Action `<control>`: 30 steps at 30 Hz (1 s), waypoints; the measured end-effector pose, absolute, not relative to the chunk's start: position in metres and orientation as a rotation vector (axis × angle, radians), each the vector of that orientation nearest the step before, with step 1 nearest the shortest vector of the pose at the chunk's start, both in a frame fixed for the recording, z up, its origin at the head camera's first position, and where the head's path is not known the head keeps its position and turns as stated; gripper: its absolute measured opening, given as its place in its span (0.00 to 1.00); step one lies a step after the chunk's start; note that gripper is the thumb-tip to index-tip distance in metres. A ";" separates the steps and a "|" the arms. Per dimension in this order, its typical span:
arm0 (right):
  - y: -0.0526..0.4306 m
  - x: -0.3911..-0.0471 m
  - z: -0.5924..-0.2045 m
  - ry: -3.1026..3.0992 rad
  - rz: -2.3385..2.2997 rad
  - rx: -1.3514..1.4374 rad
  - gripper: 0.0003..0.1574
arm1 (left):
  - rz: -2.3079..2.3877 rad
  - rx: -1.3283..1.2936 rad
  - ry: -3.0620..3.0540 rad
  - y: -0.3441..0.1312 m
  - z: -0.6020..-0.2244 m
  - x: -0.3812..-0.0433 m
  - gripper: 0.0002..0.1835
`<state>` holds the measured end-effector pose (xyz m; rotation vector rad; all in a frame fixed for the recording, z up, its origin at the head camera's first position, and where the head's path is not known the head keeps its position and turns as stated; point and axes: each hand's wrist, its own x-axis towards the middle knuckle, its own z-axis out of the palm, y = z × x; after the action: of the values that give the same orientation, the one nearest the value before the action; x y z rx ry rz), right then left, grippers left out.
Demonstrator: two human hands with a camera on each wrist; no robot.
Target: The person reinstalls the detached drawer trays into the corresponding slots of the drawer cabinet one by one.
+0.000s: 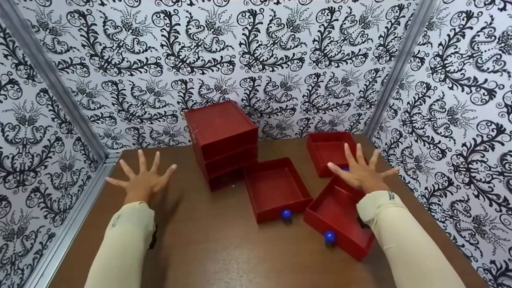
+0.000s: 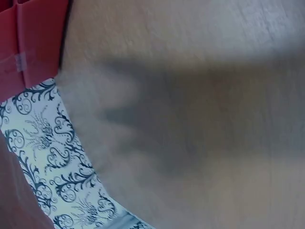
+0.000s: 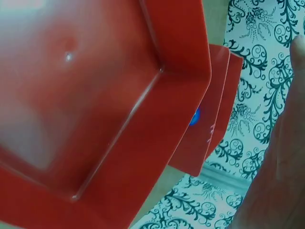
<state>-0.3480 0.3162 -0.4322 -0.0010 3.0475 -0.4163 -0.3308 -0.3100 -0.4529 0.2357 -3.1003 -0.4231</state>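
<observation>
Fingers spread wide, my left hand is held over the left side of the table, touching nothing. My right hand, also with spread fingers, hovers above the red drawers on the right and holds nothing. Below it lies a tilted red drawer, partly hidden by the hand and sleeve; in the right wrist view the same drawer fills much of the picture. Behind it is another red drawer, and a third drawer lies nearer the middle. Blue knobs show on the drawer fronts.
A red cabinet with several vacant slots stands at the back, left of the drawers. The brown table is bounded by patterned walls and metal posts.
</observation>
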 end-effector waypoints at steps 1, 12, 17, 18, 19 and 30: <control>0.314 -0.350 -0.432 3.047 -0.403 -0.004 0.63 | -0.435 0.227 -3.087 -0.309 -0.451 -0.333 0.52; 0.242 -0.355 -0.430 3.271 -0.199 -0.484 0.60 | -0.754 -0.076 -2.668 -0.237 -0.420 -0.346 0.45; 0.193 -0.331 -0.440 3.250 -0.038 -0.945 0.45 | -0.798 -0.172 -2.526 -0.200 -0.411 -0.345 0.36; 0.184 -0.324 -0.444 3.227 0.015 -1.028 0.43 | -0.802 -0.173 -2.511 -0.195 -0.410 -0.346 0.35; 0.176 -0.316 -0.448 3.200 0.065 -1.100 0.40 | -0.804 -0.166 -2.500 -0.191 -0.410 -0.346 0.34; 0.134 -0.253 -0.490 3.086 0.580 -1.191 0.50 | -0.739 -0.239 -2.289 -0.178 -0.420 -0.357 0.20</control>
<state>-0.2529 0.1342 -0.4902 -1.1914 3.0856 0.5800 -0.3571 -0.1778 -0.4201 -0.2389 -2.2893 -0.7395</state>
